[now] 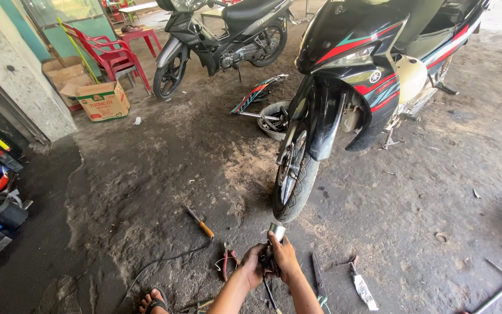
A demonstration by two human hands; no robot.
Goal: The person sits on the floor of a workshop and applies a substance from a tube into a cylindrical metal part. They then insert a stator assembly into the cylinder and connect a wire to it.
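Standing on a dirty concrete floor (164, 174), a black motorbike (373, 70) with red and teal stripes faces the camera, its front wheel (293, 180) just ahead of the hands. A second motorbike (222, 35) is parked behind, near red plastic chairs (108, 52) and a cardboard box (104, 100). A loose fairing panel (258, 93) and a round basin (271, 119) lie beside the front fork.

Both hands close around one small part (273, 244), a dark body with a shiny metal cylinder end sticking up, held low over the floor just in front of the tyre. Left hand (252, 264) wraps it from the side, grip pressed shut on it; right hand (286, 256) clamps over the top, fingers curled tight.

It looks rigid metal, compact and fairly dense for its size, likely greasy and so slippery. Best held around the dark body with the whole palm, not by the smooth bright end.

Tools lie close by on the floor: a screwdriver (200, 222) with an orange handle, red pliers (228, 259), a knife (362, 286).
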